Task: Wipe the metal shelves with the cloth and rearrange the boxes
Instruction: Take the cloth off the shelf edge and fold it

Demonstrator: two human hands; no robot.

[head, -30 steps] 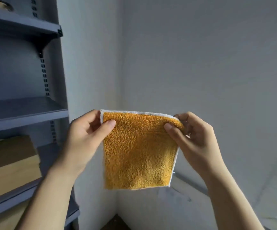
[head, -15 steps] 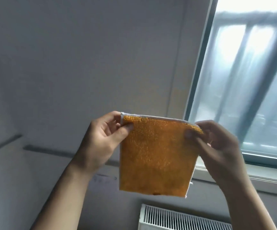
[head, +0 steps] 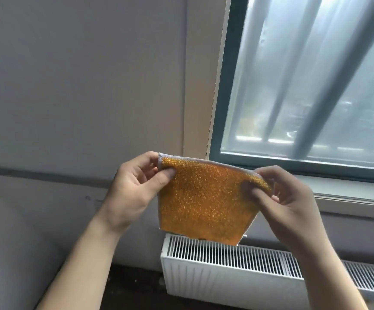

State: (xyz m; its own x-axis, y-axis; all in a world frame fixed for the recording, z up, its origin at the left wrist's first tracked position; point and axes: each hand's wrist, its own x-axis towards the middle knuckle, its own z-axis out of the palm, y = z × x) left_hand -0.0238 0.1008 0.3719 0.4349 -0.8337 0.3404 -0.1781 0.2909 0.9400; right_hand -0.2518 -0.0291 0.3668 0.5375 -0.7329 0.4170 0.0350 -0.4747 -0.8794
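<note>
Lit by daylight from the window [head: 304, 81], upper right; hazy and near blown out on the glass. Dim, flat grey across the wall [head: 81, 86] at left. Backlit through the cloth [head: 204, 202] mid-frame, glowing orange, weave showing. Shaded on the near sides of left hand [head: 134, 189] and right hand [head: 289, 202]. Soft throughout, smeared beyond the glass. Bowed and leaning toward the edges, worst along the window.

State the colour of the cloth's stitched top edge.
White, on the orange cloth; seen in the head view.
</note>
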